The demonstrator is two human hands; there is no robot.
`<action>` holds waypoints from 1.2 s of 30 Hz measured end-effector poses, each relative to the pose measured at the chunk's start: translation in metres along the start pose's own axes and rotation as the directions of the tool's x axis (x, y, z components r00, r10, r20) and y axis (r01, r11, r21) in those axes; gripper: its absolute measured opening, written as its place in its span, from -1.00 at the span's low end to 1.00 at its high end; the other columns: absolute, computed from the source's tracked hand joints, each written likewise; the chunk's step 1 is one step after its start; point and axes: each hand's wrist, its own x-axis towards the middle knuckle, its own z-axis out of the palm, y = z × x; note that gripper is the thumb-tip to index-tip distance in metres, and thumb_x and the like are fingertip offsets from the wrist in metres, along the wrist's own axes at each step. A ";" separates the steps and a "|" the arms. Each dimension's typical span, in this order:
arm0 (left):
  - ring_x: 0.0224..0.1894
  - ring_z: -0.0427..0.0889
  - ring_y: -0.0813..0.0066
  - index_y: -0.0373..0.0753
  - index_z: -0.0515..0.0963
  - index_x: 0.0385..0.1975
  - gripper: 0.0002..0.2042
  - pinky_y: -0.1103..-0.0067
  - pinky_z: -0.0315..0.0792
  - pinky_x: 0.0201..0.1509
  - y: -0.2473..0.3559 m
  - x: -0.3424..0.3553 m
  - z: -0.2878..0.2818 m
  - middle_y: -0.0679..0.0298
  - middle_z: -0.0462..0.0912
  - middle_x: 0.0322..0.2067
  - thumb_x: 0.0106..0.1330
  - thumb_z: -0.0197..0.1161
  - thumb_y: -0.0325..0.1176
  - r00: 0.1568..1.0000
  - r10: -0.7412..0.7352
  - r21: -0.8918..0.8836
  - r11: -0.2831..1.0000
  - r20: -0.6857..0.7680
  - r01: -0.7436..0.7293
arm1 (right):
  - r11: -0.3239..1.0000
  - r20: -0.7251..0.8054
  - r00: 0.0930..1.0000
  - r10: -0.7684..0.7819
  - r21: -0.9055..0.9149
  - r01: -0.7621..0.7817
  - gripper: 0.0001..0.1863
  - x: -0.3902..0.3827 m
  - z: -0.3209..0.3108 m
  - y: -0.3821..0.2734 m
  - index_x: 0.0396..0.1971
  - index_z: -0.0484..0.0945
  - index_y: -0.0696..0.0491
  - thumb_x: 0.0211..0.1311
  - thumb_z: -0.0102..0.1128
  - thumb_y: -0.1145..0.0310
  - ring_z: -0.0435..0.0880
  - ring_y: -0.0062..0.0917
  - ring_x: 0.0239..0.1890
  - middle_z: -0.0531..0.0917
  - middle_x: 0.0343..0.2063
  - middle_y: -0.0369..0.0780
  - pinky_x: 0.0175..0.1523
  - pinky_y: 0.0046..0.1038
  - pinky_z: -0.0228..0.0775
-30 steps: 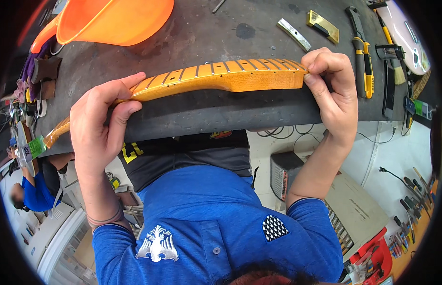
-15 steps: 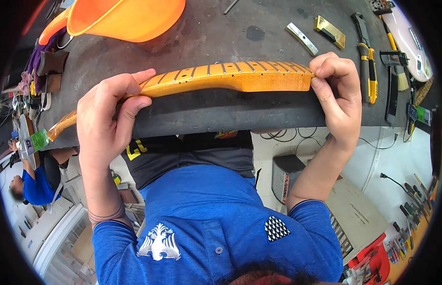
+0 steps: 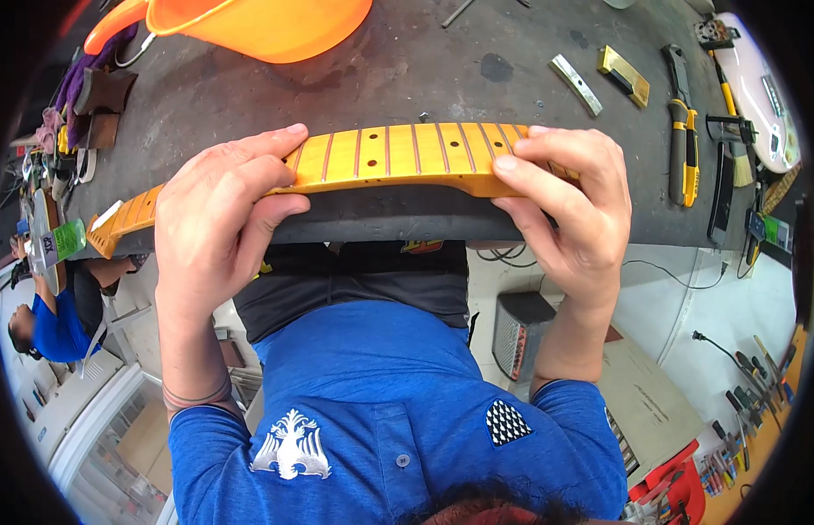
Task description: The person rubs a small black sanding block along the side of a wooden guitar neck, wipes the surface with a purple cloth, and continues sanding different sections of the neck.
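Note:
A guitar neck (image 3: 398, 159) of amber-yellow wood, with thin frets and dark dot inlays, lies crosswise in front of me near the edge of the dark bench. Around its left part my left hand (image 3: 223, 210) is closed, fingers over the fretboard and thumb at the near side. My right hand (image 3: 578, 192) grips the wider right end, fingertips on the fretboard and thumb below; it hides that end. Beyond my left hand the neck runs on to its headstock (image 3: 105, 238), with a white piece near it.
An orange dipper (image 3: 276, 31) stands at the far left. Farther right lie a metal bar (image 3: 576, 85), a brass-coloured block (image 3: 623, 76) and yellow-black pliers (image 3: 683, 149). A pale guitar body (image 3: 757, 96) rests at the right rim. A person in blue (image 3: 61, 324) sits at far left.
The neck has turned so its fretboard faces up more. My right hand has moved left from the end tip to wrap over the fretboard. My left hand still holds its part.

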 end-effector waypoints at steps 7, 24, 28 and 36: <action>0.17 0.77 -0.10 -0.28 0.55 0.00 -0.54 0.22 0.60 0.23 0.003 -0.022 0.002 -0.08 0.77 0.15 0.15 0.61 -0.38 0.999 0.007 0.023 1.000 0.050 -0.009 | 0.998 -0.080 0.996 -0.037 -0.051 0.033 -0.51 -0.025 0.010 -0.005 -0.22 0.65 -0.14 -0.20 0.68 0.51 0.77 -0.30 0.01 0.73 -0.09 -0.32 0.10 -0.16 0.47; 0.35 0.62 0.01 -0.28 0.59 0.28 -0.42 0.22 0.46 0.44 -0.047 -0.137 -0.041 0.05 0.67 0.29 0.22 0.56 -0.42 0.948 -0.306 0.236 0.918 -0.085 0.318 | 0.986 -0.015 0.986 0.167 0.008 -0.167 -0.36 -0.018 0.009 -0.020 0.08 0.69 0.00 -0.11 0.71 0.30 0.63 -0.11 0.23 0.65 0.10 -0.14 0.30 -0.13 0.52; 0.28 0.66 0.07 -0.30 0.68 0.22 -0.48 0.26 0.48 0.42 -0.050 -0.139 -0.045 0.07 0.72 0.21 0.24 0.56 -0.32 0.939 -0.311 0.279 0.898 -0.147 0.341 | 0.980 0.041 0.980 0.196 0.008 -0.197 -0.38 -0.013 0.005 -0.016 0.07 0.72 0.09 -0.10 0.71 0.35 0.65 -0.13 0.26 0.69 0.14 -0.11 0.33 -0.16 0.53; 0.16 0.73 0.10 -0.30 0.75 0.12 -0.58 0.27 0.49 0.36 -0.060 -0.114 -0.059 0.11 0.80 0.07 0.37 0.46 -0.18 0.962 -0.229 0.314 0.911 -0.149 0.266 | 0.914 -0.063 0.926 0.373 0.199 -0.355 -0.44 -0.012 0.014 -0.011 0.10 0.66 0.19 0.16 0.68 0.27 0.66 -0.14 0.35 0.75 0.18 -0.06 0.44 -0.19 0.45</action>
